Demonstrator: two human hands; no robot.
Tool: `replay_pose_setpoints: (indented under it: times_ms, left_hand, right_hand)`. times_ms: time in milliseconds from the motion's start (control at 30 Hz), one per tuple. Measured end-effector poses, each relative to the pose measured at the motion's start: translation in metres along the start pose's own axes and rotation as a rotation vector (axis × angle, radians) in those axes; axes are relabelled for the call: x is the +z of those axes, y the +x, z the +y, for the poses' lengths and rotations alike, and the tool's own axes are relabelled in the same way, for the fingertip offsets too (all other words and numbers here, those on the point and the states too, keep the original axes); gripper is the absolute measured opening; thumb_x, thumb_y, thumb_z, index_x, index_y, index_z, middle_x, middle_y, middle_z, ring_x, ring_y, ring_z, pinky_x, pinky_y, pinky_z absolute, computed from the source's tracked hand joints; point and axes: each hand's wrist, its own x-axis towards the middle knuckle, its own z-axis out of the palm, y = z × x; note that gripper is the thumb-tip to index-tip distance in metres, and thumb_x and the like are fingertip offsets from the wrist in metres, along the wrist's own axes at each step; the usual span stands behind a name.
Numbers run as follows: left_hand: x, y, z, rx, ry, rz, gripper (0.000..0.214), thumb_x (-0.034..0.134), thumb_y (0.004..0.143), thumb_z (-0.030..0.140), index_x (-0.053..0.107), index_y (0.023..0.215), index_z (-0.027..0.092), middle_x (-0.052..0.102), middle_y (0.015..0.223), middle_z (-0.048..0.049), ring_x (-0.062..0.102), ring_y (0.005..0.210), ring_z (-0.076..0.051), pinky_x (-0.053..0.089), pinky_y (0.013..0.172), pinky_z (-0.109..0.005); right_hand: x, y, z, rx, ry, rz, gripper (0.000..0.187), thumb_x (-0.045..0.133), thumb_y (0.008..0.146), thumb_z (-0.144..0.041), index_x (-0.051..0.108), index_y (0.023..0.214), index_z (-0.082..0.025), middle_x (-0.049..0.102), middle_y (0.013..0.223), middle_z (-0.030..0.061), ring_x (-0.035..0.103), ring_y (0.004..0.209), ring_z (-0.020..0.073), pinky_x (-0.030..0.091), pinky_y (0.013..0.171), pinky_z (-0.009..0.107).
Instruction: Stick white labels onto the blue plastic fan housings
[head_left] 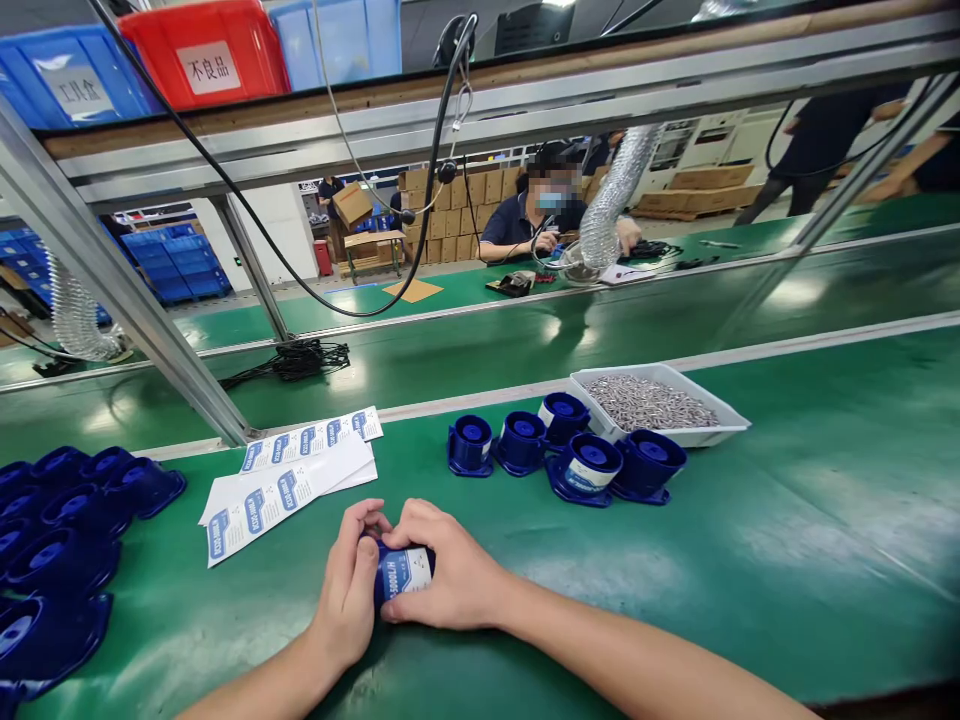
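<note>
1. Blue plastic housing (386,577), labelled "5000L/H": low over the near part of the green bench (720,610), between both hands; contact with the bench can't be told.
2. Left hand (346,575): fingers bent, thumb along the housing's left end, closed about it. Right hand (454,570): wrapped over the other end, thumb along the label's (409,570) near edge. Far fingertips hidden.
3. Risk, label: uneven thumb pressure could crease it, skew it or trap air over the curve. Whether the far edge lies flat can't be seen.
4. Risk, grip: smooth round wall; if one hand lets go early, the housing may roll or twist.
5. Risk, reach: a left forearm sweep could drag the label sheets (262,510), loose and overlapping.
6. Risk, right side: five finished-looking housings (592,472) crowd the white tray (716,437); a knock could spill its small metal parts (645,400).
</note>
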Motion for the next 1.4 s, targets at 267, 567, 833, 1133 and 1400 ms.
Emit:
replay_pose_setpoints:
  times_ms: [267, 567, 833, 1133, 1400]
  left_hand:
    - [-0.002, -0.004, -0.003, 0.11, 0.059, -0.057, 0.042, 0.034, 0.111, 0.047, 0.047, 0.141, 0.021, 0.058, 0.118, -0.0083, 0.056, 0.109, -0.021, 0.041, 0.101, -0.037]
    - [-0.008, 0.001, 0.009, 0.017, 0.105, -0.086, 0.04, 0.043, 0.11, 0.046, 0.042, 0.141, 0.022, 0.056, 0.121, -0.0085, 0.053, 0.114, -0.021, 0.04, 0.103, -0.038]
    - [-0.01, 0.007, 0.01, 0.0, 0.026, -0.049, 0.041, 0.05, 0.108, 0.046, 0.041, 0.14, 0.022, 0.055, 0.119, -0.0085, 0.057, 0.105, -0.019, 0.045, 0.097, -0.035]
    - [-0.015, 0.016, 0.008, 0.144, -0.242, -0.103, 0.037, 0.04, 0.11, 0.043, 0.048, 0.14, 0.023, 0.057, 0.123, -0.0109, 0.057, 0.113, -0.021, 0.044, 0.103, -0.035]
    - [-0.027, 0.024, -0.008, 0.095, -0.373, -0.257, 0.068, 0.064, 0.099, 0.049, 0.036, 0.16, 0.034, 0.031, 0.167, -0.0116, 0.036, 0.151, -0.034, 0.041, 0.117, -0.046]
  right_hand:
    - [-0.002, 0.011, -0.005, 0.23, 0.191, 0.009, 0.027, 0.094, 0.059, -0.035, 0.078, 0.071, -0.018, 0.055, 0.078, 0.0002, 0.052, 0.076, 0.0141, 0.037, 0.071, 0.029]
    - [-0.013, 0.01, 0.002, 0.294, 0.206, -0.022, 0.035, 0.087, 0.073, -0.042, 0.078, 0.091, -0.014, 0.071, 0.093, 0.0049, 0.061, 0.086, 0.018, 0.043, 0.078, 0.03]
    - [-0.045, 0.01, 0.008, 0.354, 0.232, -0.193, 0.046, 0.087, 0.073, -0.041, 0.077, 0.107, -0.012, 0.074, 0.103, 0.008, 0.067, 0.09, 0.0192, 0.052, 0.081, 0.031]
    - [-0.034, 0.006, 0.011, 0.516, 0.795, -0.41, 0.08, 0.09, 0.072, -0.052, 0.066, 0.14, -0.016, 0.071, 0.119, 0.0124, 0.069, 0.089, 0.0154, 0.053, 0.069, 0.021]
    - [-0.035, 0.006, 0.006, 0.355, 1.244, -0.283, 0.056, 0.071, 0.092, -0.047, 0.062, 0.14, -0.018, 0.071, 0.124, 0.018, 0.074, 0.103, 0.0275, 0.056, 0.09, 0.037]
